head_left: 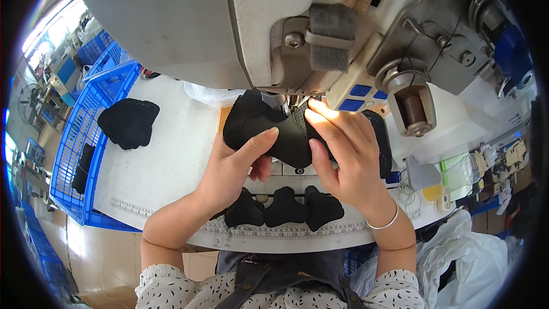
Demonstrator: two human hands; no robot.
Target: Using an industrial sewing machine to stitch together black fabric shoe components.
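A curved black fabric piece (254, 129) lies under the needle area of a sewing machine (294, 102), a lit spot falling on its right part. My left hand (231, 163) grips its left side, thumb on top and the other fingers partly hidden below. On the right side, close to the presser foot, my right hand (349, 149) holds the cloth with fingertips pressed down and thumb at the near edge. Just in front of my hands, three black fabric pieces (286, 207) sit in a row along the table edge.
Left on the white table (166, 154) rests another black piece (128, 123), beside a blue plastic basket (86, 131). The machine head (171, 17) overhangs the work. A thread bobbin (413, 109) hangs at right. White plastic bags (469, 252) bulge at the lower right.
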